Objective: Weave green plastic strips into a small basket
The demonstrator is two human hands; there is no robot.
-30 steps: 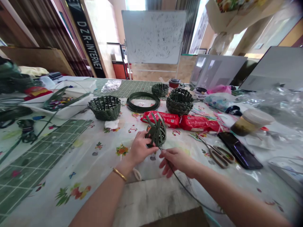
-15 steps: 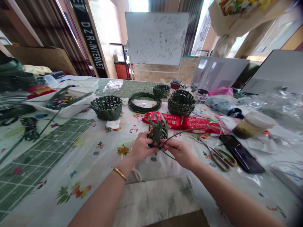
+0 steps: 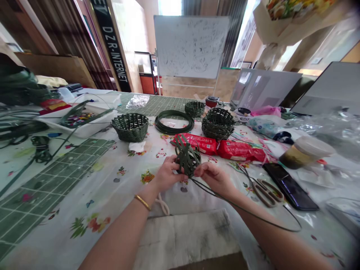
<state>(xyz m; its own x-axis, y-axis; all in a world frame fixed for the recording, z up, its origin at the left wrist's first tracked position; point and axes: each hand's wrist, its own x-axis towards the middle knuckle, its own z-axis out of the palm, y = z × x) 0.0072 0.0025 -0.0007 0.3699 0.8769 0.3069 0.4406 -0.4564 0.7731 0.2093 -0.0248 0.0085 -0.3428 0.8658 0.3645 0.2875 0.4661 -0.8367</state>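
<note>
Scissors (image 3: 263, 190) lie beside a phone (image 3: 289, 185) and red packets (image 3: 222, 147).

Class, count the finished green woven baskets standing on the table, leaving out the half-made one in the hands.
3: one basket at left by the white tray, a small one at the back, one behind the red packets. The clutter may hide others.

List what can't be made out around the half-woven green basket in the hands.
- Unfinished basket, head view: its near side and base, hidden by the left hand and right hand.
- Strip: where it joins the basket, hidden by the right hand.
- Whiteboard: writing too small.
</note>
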